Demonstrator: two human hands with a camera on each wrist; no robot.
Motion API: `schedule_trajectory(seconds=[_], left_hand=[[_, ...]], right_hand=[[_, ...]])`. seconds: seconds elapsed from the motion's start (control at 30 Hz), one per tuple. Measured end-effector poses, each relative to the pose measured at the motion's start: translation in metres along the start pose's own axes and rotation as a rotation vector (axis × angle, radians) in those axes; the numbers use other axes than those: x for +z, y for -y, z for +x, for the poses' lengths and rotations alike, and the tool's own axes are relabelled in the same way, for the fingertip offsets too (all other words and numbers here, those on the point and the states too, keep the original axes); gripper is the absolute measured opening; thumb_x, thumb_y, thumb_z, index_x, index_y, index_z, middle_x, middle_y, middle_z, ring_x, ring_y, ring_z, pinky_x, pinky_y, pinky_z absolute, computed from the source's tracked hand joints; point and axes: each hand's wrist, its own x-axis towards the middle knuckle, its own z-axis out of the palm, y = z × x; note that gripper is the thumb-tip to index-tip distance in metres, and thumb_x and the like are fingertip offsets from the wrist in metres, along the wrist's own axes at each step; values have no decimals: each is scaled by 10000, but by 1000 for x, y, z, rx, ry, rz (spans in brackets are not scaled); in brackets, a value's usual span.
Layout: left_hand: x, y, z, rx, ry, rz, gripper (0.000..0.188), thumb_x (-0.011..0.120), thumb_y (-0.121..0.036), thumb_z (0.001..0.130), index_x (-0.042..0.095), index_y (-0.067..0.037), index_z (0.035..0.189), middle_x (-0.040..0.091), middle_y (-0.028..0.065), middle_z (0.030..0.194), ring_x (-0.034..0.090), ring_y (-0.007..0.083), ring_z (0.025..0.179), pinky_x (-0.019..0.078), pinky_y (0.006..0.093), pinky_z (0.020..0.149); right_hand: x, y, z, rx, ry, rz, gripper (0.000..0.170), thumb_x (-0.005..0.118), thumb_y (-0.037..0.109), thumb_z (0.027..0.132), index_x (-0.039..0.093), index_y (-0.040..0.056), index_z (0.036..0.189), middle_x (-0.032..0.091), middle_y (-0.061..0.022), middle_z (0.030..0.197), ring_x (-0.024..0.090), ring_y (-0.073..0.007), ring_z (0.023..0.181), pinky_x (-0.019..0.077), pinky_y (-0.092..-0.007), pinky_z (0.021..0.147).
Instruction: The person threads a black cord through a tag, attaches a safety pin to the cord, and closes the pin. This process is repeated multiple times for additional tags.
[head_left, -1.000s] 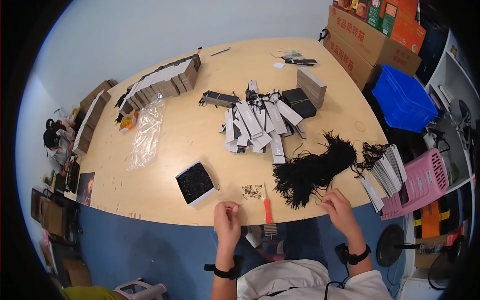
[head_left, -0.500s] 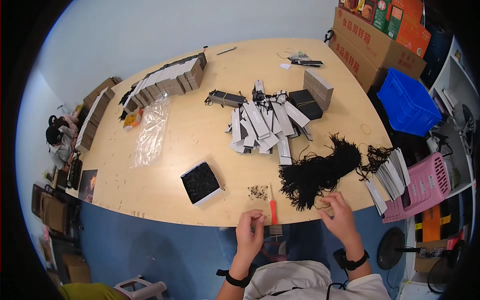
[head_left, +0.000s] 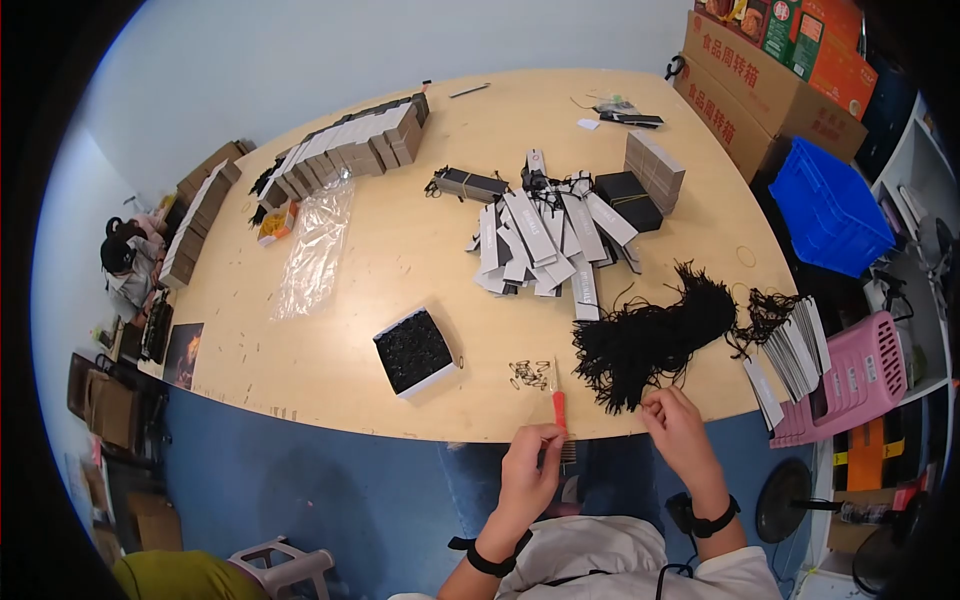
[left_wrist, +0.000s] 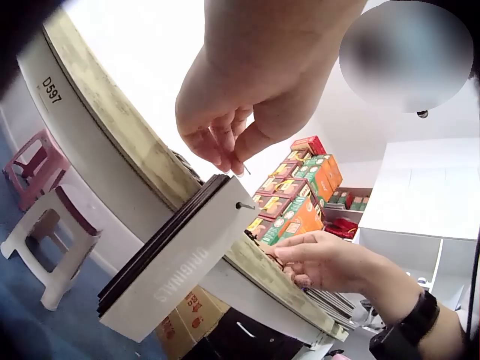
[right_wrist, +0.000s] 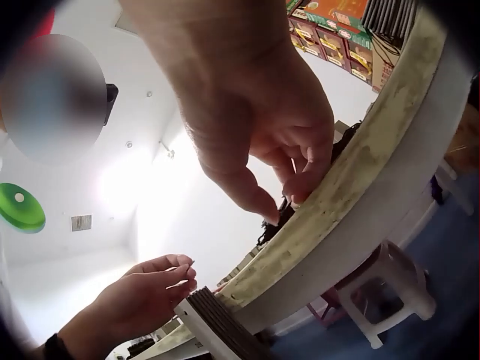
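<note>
Head: black cords (head_left: 650, 345) bunched toward the near edge of the tabletop (head_left: 430, 260), right hand (head_left: 680, 430) at their fringe. Left wrist: left hand (left_wrist: 247, 97) pinches a thin pin (left_wrist: 248, 169). Right wrist: cord grip unclear; freeing strands singly seems wise.

Table (head_left: 430, 240): brightly and evenly lit in my head feed, its edges bowed by the wide lens, black closing round the corners.
Bag (head_left: 315, 250): I catch pale glare streaks on the plastic.
Strings (head_left: 660, 335): so dark that I lose most single strands.
Floor (head_left: 220, 470): dimmer, with a soft shadow.
Left hand (left_wrist: 251, 97): partly shaded against a background burnt white; top right, I get an oval patch (left_wrist: 409, 56) blurred out.
Right hand (right_wrist: 262, 135): dim against strong glare from the ceiling (right_wrist: 120, 165).
</note>
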Motion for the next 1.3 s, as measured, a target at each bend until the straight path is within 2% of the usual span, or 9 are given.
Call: schedule_trajectory(seconds=[0.07, 0.13, 0.2, 0.27, 0.33, 0.43, 0.67, 0.93, 1.3], left_hand=[[1, -3, -2, -1, 6, -7, 120, 599, 43, 878, 596, 0, 990, 616, 139, 884, 642, 240, 777, 507, 299, 708], [3, -5, -5, -9, 9, -12, 122, 598, 42, 879, 592, 2, 994, 616, 136, 883, 641, 235, 779, 507, 298, 708], [7, -7, -8, -54, 13, -82, 82, 602, 14, 896, 589, 6, 977, 656, 100, 873, 614, 141, 745, 484, 251, 698], [11, -11, -10, -69, 19, -106, 83, 600, 14, 898, 584, 7, 979, 659, 106, 875, 624, 144, 755, 488, 252, 701], [13, -13, -12, -79, 30, -132, 84, 597, 15, 899, 580, 9, 980, 663, 112, 878, 635, 148, 765, 492, 253, 704], [16, -15, -14, -54, 42, -105, 91, 593, 23, 896, 575, 11, 984, 659, 118, 882, 648, 160, 786, 499, 260, 712], [18, -18, -16, -35, 30, -77, 111, 597, 39, 882, 569, 10, 986, 646, 116, 878, 645, 167, 773, 499, 262, 707], [18, -20, -17, -27, 21, -63, 140, 620, 40, 865, 567, 3, 989, 635, 108, 861, 635, 153, 739, 498, 260, 672], [21, -20, -16, 71, 27, 37, 171, 661, 47, 829, 574, 3, 970, 612, 134, 855, 634, 241, 751, 501, 305, 669]], right_hand=[[7, -21, 4, -152, -89, -122, 115, 667, -11, 808, 577, -21, 877, 547, -45, 814, 537, -112, 663, 449, -245, 589], [4, -10, 1, -128, -66, -71, 118, 675, -10, 808, 575, -16, 870, 552, -56, 810, 555, -129, 647, 457, -245, 580], [2, 6, -5, -102, -41, -19, 122, 683, -9, 807, 574, -11, 863, 557, -67, 805, 573, -145, 632, 464, -246, 570], [4, 23, -14, -194, 14, 193, 111, 684, -8, 814, 584, 11, 859, 585, -52, 835, 560, -103, 619, 440, -226, 534], [12, 28, -21, -267, 41, 225, 107, 689, -9, 813, 596, 24, 855, 602, -39, 832, 545, -71, 599, 420, -209, 507], [21, 30, -29, -297, 37, 200, 131, 705, -22, 787, 597, 15, 852, 595, -37, 794, 535, -78, 552, 419, -207, 494], [28, 27, -31, -315, 19, 139, 150, 707, -30, 768, 581, 8, 839, 571, -48, 763, 560, -102, 559, 448, -232, 502], [33, 23, -31, -432, -22, -9, 175, 705, -42, 743, 568, 18, 835, 579, -80, 757, 591, -181, 571, 483, -282, 512], [25, 27, -32, -387, 59, 23, 141, 710, -24, 783, 608, 14, 872, 588, -83, 766, 606, -191, 613, 484, -281, 529]])
